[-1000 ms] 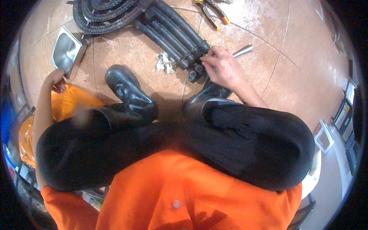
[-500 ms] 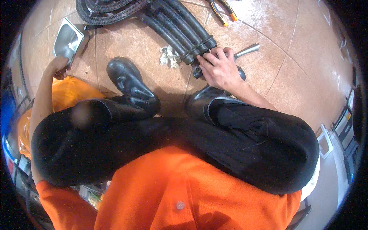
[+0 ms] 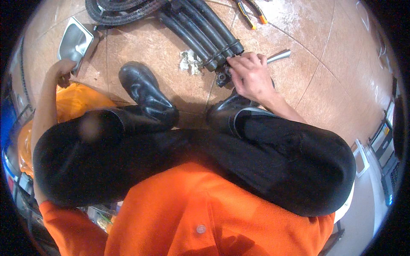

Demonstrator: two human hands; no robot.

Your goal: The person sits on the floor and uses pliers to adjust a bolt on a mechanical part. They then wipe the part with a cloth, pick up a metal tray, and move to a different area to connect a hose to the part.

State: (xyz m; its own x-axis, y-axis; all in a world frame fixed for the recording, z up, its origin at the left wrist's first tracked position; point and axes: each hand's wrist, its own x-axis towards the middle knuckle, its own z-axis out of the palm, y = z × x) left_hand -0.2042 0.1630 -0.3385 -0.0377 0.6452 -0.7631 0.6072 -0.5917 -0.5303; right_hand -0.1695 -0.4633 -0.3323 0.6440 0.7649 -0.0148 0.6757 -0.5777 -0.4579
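My left hand (image 3: 65, 72) is closed on the near end of a steel rectangular container (image 3: 74, 40) at the upper left. Upper centre lies a black cast-iron ring burner (image 3: 111, 13) with several parallel black tubes (image 3: 192, 32). My right hand (image 3: 250, 74) is at the near end of the tubes, fingers bent over small dark fittings (image 3: 221, 79); what exactly they grip is hidden. A metal handled tool (image 3: 279, 55) lies just right of that hand, and crumpled whitish scraps (image 3: 190, 62) lie left of the fittings.
Pliers (image 3: 252, 15) with yellow-and-black handles lie on the tiled floor (image 3: 324, 85) beyond the tubes. An orange plastic bag (image 3: 79, 98) is beside my left leg. My black boots (image 3: 141, 85) frame the work area. Assorted objects and frames (image 3: 384, 145) line the right edge.
The view has shifted slightly, moving the burner, tools and container up in the picture. My right hand's fingers have changed from a pinch to bending over the fittings. My left hand stays on the container.
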